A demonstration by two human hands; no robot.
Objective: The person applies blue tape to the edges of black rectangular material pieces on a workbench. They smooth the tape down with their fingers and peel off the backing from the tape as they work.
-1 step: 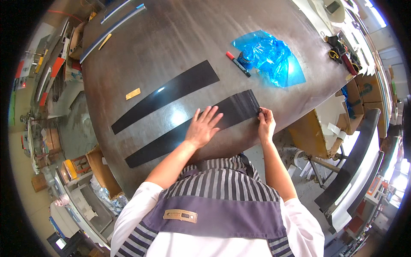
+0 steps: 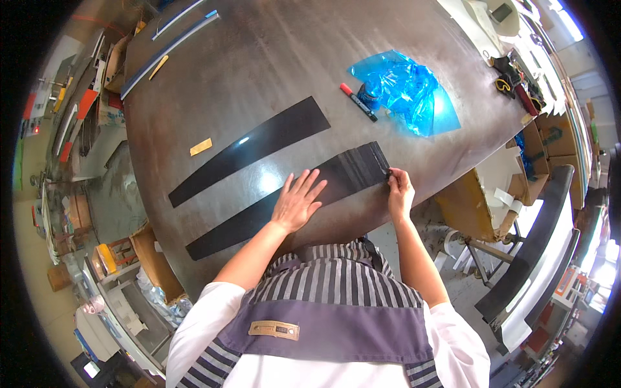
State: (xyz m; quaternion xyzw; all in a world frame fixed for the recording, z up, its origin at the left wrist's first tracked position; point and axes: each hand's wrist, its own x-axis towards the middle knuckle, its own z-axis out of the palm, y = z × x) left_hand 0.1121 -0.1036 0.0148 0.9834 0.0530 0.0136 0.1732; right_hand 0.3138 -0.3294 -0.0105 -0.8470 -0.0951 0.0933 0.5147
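Note:
Two long, tapered black strips lie slantwise on the dark metal table (image 2: pixel 272 58). The near strip (image 2: pixel 226 231) shows several stacked edges at its wider right end, like a pile of thin sheets. Over its middle, my left hand (image 2: pixel 296 202) rests flat with fingers spread. At the right end's near corner, my right hand (image 2: pixel 401 193) pinches the edge between thumb and fingers. The far strip (image 2: pixel 259 145) lies apart, untouched, with a bright reflection on it.
Crumpled blue film (image 2: pixel 414 97) lies at the right with a red-capped marker (image 2: pixel 358 102) beside it. A small tan piece (image 2: pixel 201 147) sits left of the far strip. Long metal strips (image 2: pixel 169 55) lie at the far left. Cardboard boxes (image 2: pixel 475 200) stand off the right edge.
My left hand has slid a little left and nearer to me along the near strip. My right hand stays at the corner; its hold looks the same.

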